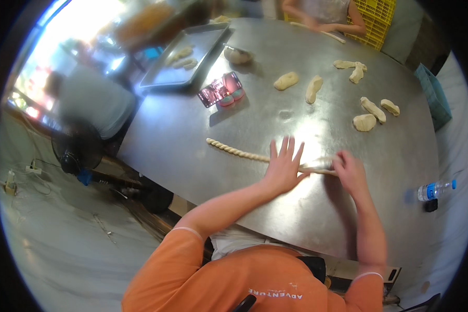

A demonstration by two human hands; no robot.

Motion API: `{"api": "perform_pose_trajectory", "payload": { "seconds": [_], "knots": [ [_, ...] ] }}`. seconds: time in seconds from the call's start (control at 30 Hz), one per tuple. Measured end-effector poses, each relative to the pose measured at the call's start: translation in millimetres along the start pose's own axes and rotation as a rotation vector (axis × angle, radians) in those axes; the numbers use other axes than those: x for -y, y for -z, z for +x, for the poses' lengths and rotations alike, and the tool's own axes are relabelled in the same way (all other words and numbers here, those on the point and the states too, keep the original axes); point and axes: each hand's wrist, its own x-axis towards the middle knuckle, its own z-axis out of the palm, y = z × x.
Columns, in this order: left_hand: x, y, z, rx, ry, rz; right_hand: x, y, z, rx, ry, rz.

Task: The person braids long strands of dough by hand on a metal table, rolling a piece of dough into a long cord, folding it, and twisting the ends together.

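Note:
A dough rope [238,151] lies across the metal worktable in front of me, tightly twisted along its left part. My left hand [284,169] rests palm down over its middle, fingers spread, hiding that stretch of dough. To the right of this hand, two thin dough strands [318,171] run apart from each other; the upper one is blurred. My right hand [349,171] pinches the strands' right ends between thumb and fingers, slightly blurred. Its fingertips cover the very ends.
Several loose dough pieces [364,122] lie on the metal worktable [265,218] beyond my hands. A propped phone [220,89] stands near a baking tray [187,82] with shaped dough. A water bottle [433,191] lies at right. Another person's hands [323,26] work dough across the table.

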Motion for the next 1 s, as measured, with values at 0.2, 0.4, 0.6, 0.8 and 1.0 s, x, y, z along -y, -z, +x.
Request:
{"api": "perform_pose_trajectory", "payload": {
  "seconds": [0.2, 0.4, 0.6, 0.8, 1.0],
  "knots": [
    [8, 0, -11, 0.227, -0.194, -0.075, -31, -19, 5, -0.213, 0.785, -0.414],
    [-3, -9, 9, -0.11, -0.004, -0.035, -22, -10, 19, -0.202, 0.353, -0.346],
    [-4, 1, -17, 0.278, -0.232, -0.091, -33, -16, 8, -0.212, 0.774, -0.416],
    [-10, -17, 18, -0.116, -0.003, -0.066, -21, -14, 6, -0.186, 0.254, -0.28],
    [-14, -5, -7, 0.138, -0.193, -0.101, -28, -17, 0, -0.266, 0.629, -0.398]
  ]
}}
